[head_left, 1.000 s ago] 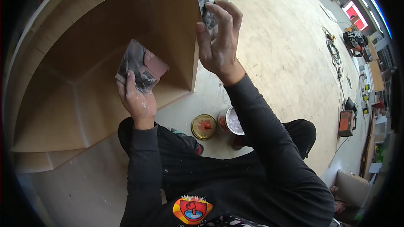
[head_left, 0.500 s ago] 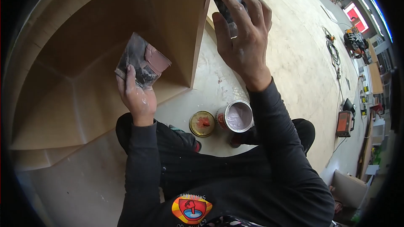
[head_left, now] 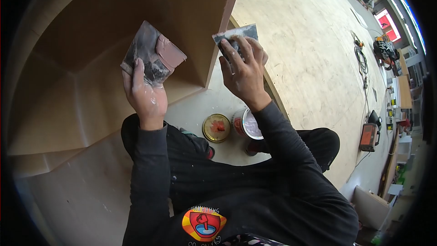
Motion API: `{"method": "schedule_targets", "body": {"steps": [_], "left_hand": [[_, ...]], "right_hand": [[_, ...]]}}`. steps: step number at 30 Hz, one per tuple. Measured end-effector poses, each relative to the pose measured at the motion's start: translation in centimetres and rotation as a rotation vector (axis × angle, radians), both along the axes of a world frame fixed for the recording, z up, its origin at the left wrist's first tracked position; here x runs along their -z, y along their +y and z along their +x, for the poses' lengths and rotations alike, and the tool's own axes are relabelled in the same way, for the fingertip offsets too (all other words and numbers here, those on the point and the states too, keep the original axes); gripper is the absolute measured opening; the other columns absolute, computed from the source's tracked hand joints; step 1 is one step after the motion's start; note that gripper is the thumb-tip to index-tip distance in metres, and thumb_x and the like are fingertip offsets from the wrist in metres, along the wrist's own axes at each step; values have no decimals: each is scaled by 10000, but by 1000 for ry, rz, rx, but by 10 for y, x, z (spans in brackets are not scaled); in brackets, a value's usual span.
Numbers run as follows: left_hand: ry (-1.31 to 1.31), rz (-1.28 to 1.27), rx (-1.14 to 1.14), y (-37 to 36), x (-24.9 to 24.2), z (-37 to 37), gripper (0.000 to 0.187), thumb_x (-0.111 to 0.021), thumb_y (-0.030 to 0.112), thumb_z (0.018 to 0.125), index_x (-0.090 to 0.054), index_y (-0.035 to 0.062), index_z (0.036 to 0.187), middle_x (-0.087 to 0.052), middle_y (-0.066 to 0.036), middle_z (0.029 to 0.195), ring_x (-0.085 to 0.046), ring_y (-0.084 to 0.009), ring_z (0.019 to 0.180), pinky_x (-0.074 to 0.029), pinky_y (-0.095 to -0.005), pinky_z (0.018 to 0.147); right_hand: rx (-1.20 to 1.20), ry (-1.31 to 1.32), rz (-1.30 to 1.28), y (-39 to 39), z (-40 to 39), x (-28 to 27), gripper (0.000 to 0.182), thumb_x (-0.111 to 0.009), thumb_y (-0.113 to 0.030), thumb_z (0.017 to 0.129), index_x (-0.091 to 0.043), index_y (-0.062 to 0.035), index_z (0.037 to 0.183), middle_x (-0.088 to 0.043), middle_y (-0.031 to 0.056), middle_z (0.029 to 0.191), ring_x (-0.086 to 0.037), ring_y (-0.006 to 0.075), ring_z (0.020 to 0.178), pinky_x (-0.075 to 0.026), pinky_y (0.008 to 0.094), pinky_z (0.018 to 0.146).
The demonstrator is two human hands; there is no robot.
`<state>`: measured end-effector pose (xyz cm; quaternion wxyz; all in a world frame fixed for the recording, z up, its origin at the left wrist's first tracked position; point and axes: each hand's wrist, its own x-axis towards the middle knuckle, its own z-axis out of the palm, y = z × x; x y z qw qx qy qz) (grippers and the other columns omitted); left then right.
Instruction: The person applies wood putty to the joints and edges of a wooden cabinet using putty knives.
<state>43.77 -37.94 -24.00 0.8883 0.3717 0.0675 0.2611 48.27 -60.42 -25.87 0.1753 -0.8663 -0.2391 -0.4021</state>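
Right hand (head_left: 246, 76) grips a thin, grey, rectangular metal scraper (head_left: 247, 32), now lower, beside the brown wooden panel (head_left: 196, 23); contact unclear. Left hand (head_left: 148, 99) still holds a dark-grey flat plate (head_left: 144, 45); its pink paste (head_left: 171, 54) looks undiminished.

Dark sleeves (head_left: 291, 150), red-yellow emblem (head_left: 204, 224), black trousers (head_left: 195, 171)

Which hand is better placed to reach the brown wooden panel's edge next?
Probably the right hand: its flat grey metal scraper overlaps the panel's edge in view. The left hand looks farther off, holding a square dark scraper with smooth pink paste.
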Motion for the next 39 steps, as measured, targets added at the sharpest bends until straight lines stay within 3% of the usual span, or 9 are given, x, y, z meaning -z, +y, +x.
{"method": "schedule_targets", "body": {"steps": [7,9,11,15,17,20,26,37,39], "left_hand": [[10,-5,10,1,-1,0,355,-577,144,995,-503,20,1320,-552,-99,1333,-550,-230,1229,-472,-374,1016],[14,5,13,2,1,1,355,-577,148,995,-506,21,1319,-554,-99,1331,-550,-229,1230,-473,-375,1016],[15,13,15,2,1,2,356,-577,151,995,-508,22,1319,-556,-99,1330,-551,-229,1231,-473,-376,1016],[4,2,-6,1,-1,0,352,-570,149,998,-510,23,1321,-555,-99,1333,-549,-229,1233,-471,-376,1017],[-1,16,-9,3,-1,2,352,-569,147,998,-510,23,1323,-555,-100,1333,-549,-227,1234,-472,-375,1017],[1,-1,28,2,1,0,353,-565,142,999,-507,23,1326,-555,-99,1335,-549,-224,1233,-471,-374,1018],[13,1,41,1,1,1,356,-568,142,996,-507,28,1327,-556,-96,1331,-549,-223,1232,-476,-380,1013],[15,-19,10,3,-1,-1,342,-579,142,993,-522,28,1310,-567,-97,1320,-563,-229,1214,-491,-362,992],[3,-23,12,4,0,0,340,-581,144,993,-525,27,1307,-569,-96,1318,-564,-227,1211,-494,-361,987]], "right_hand": [[91,-263,60,-2,14,-19,374,-820,-131,740,-762,-199,1104,-582,76,1280,-494,270,1204,-322,390,1005],[71,-330,-3,-2,30,1,306,-772,-174,781,-765,-273,1070,-532,-5,1334,-464,217,1228,-269,417,1016],[8,-328,-69,2,32,25,278,-736,-182,774,-769,-289,1028,-525,-4,1346,-459,201,1233,-271,432,1019],[-102,-92,-196,0,8,64,436,-772,-147,754,-746,-272,1171,-551,57,1327,-507,228,1203,-306,440,1012],[-127,39,-64,6,-10,46,503,-773,-137,747,-714,-221,1239,-574,88,1309,-524,247,1194,-330,438,1012],[-128,-96,100,4,-3,-3,534,-769,-100,744,-689,-142,1270,-604,117,1272,-547,275,1166,-388,399,986],[-43,-284,138,5,23,-57,428,-747,-180,799,-694,-151,1222,-605,81,1243,-542,285,1130,-357,412,938],[-43,47,106,11,-2,46,461,-754,-146,781,-679,-134,1236,-594,79,1253,-525,282,1166,-351,435,945],[-102,69,140,12,-1,49,462,-742,-109,791,-640,-96,1241,-561,142,1254,-507,321,1163,-366,453,967]]}}
